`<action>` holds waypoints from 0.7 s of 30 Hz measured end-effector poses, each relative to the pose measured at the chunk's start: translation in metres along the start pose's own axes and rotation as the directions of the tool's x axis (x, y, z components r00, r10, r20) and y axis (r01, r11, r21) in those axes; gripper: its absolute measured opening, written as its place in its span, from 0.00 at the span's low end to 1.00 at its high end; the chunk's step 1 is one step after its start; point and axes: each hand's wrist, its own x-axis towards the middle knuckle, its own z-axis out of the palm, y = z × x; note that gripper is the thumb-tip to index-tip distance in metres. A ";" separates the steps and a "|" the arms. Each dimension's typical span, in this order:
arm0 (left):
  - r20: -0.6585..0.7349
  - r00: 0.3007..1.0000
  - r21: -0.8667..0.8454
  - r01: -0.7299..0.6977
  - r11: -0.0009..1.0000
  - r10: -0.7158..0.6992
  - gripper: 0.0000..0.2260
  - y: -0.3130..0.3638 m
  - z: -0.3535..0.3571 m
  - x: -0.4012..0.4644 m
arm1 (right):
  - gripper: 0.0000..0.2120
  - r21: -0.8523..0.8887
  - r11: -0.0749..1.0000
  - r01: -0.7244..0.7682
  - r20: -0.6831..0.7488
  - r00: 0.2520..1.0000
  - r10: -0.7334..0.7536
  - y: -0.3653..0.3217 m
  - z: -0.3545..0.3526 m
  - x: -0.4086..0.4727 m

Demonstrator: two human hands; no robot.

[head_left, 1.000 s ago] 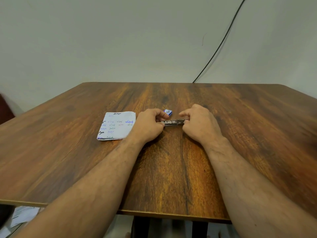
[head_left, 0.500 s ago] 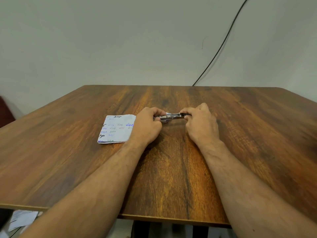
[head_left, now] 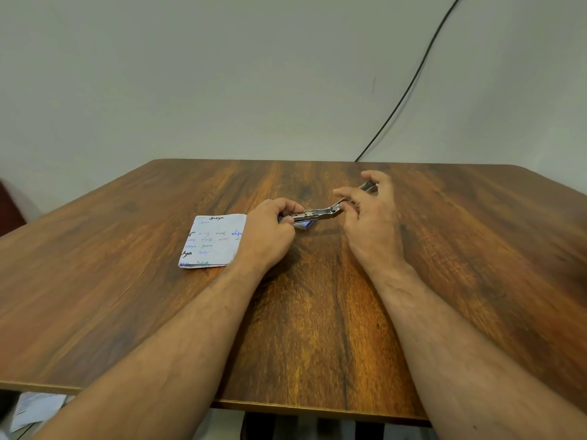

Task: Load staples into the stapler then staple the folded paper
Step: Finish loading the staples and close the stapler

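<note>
A small metal stapler [head_left: 313, 214] is held above the wooden table [head_left: 317, 312], hinged open so that its top arm angles up to the right. My left hand [head_left: 270, 231] grips its base end. My right hand [head_left: 370, 214] holds the raised top arm between thumb and fingers. A small blue and white staple box [head_left: 304, 225] lies on the table just under the stapler. The folded paper [head_left: 214, 241], white with handwriting, lies flat to the left, partly under my left hand.
A black cable [head_left: 409, 87] runs down the wall to the table's far edge. Papers [head_left: 35, 408] lie on the floor below the near left corner. A dark red object [head_left: 9, 208] shows at the left edge.
The stapler, shut and held level before, now has its top arm swung up and out to the right by my right hand. My left hand stays at the base.
</note>
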 end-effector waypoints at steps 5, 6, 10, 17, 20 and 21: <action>0.019 0.999 0.003 -0.038 0.999 0.038 0.12 0.001 -0.002 -0.003 | 0.26 0.105 0.994 0.015 -0.050 0.999 -0.010 -0.002 0.000 -0.002; 0.015 0.999 0.000 -0.046 0.999 0.046 0.11 0.000 -0.002 -0.003 | 0.31 0.138 0.990 -0.003 -0.025 1.000 0.007 -0.002 0.000 -0.001; 0.008 0.996 -0.018 -0.090 0.996 0.090 0.11 -0.002 0.000 -0.003 | 0.38 0.186 0.979 -0.085 0.157 0.986 0.056 -0.004 0.004 0.000; 0.032 0.995 -0.094 -0.090 0.991 0.093 0.11 -0.002 0.000 -0.003 | 0.23 0.106 0.993 0.047 0.222 0.972 -0.070 -0.005 0.008 -0.004; 0.020 0.996 -0.185 -0.078 0.980 0.083 0.09 -0.003 -0.001 -0.004 | 0.24 0.145 0.989 0.013 0.237 0.970 -0.047 -0.005 0.007 -0.004; 0.011 0.997 -0.228 -0.075 0.971 0.080 0.09 -0.004 -0.002 -0.003 | 0.25 0.160 0.987 -0.003 0.245 0.969 -0.036 -0.005 0.007 -0.005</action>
